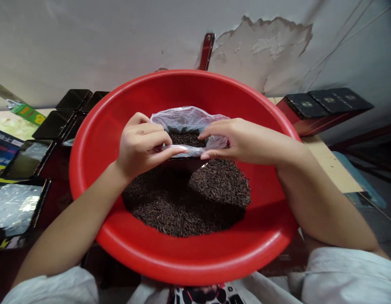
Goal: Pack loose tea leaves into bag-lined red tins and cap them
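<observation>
A clear plastic bag (pixel 189 114) lines a dark box (pixel 179 164), its mouth spread wide above the box. Inside it lie dark, dry, leaf-like pieces (pixel 186 139), which look like loose tea. My left hand (pixel 146 141) pinches the bag's left edge between curled fingers and thumb. At the other side my right hand (pixel 225 137) grips the bag's right edge, fingers over the mouth and thumb along the front. The box stands in a heap of the same dark leaves (pixel 189 211) in a large red basin (pixel 195 261). The heap hides its lower part.
Several open dark boxes (pixel 54 124) stand left of the basin, some with plastic liners (pixel 16 207). A green packet (pixel 27 113) lies behind them. Closed dark boxes (pixel 304 105) line up at the right, near a pale board (pixel 333 164). A peeling wall (pixel 265 50) rises behind the basin.
</observation>
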Demonstrator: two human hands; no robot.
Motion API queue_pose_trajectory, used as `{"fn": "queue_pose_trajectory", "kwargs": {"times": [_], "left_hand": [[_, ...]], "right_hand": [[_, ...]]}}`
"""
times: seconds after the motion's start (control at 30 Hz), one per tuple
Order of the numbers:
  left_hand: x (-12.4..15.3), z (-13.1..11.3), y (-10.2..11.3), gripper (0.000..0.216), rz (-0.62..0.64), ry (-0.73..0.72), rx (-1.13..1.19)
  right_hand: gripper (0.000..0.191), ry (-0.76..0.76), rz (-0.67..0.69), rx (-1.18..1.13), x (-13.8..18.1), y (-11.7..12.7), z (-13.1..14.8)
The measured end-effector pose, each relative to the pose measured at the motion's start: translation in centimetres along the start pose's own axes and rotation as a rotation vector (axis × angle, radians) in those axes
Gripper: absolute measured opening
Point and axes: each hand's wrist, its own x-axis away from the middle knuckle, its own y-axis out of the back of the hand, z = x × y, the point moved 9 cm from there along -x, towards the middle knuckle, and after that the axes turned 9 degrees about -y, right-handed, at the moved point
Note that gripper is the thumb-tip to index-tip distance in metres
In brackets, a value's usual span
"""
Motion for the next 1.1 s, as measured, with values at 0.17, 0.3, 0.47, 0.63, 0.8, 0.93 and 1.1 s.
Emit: {"fn": "queue_pose_trajectory", "kwargs": {"times": [0.17, 0.3, 0.47, 0.63, 0.8, 0.93, 1.1], "left_hand": [[0.0, 0.0, -0.1, 0.044, 0.005, 0.005, 0.014], [0.0, 0.4, -0.3, 0.047, -0.006, 0.050, 0.017], [-0.1, 0.3, 0.0, 0.048, -0.016, 0.056, 0.050], [0.2, 0.8, 0.0, 0.053, -0.051, 0.096, 0.158], [2.7, 6.0, 0.3, 0.034, -0.277, 0.537, 0.196], [4.6, 7.4, -4.5, 0.033, 0.077, 0.968, 0.765], [5.2, 5.9, -5.2, 0.030, 0.180, 1.167, 0.945]], "right_hand": [[0.043, 0.067, -0.105, -0.056, 0.0, 1.1, 0.4], [0.042, 0.075, -0.275, -0.072, -0.2, 1.9, 0.4], [0.042, 0.152, -0.596, -0.059, 0.2, 3.2, 0.5], [0.041, 0.027, -0.550, -0.099, -0.2, 3.5, -1.2], [0.028, -0.191, -0.612, -0.178, -0.3, 4.3, -4.4], [0.024, -0.338, -0.248, -0.164, -1.5, 1.7, -6.8], [0.025, -0.391, -0.163, -0.416, -2.0, 0.5, -7.5]]}}
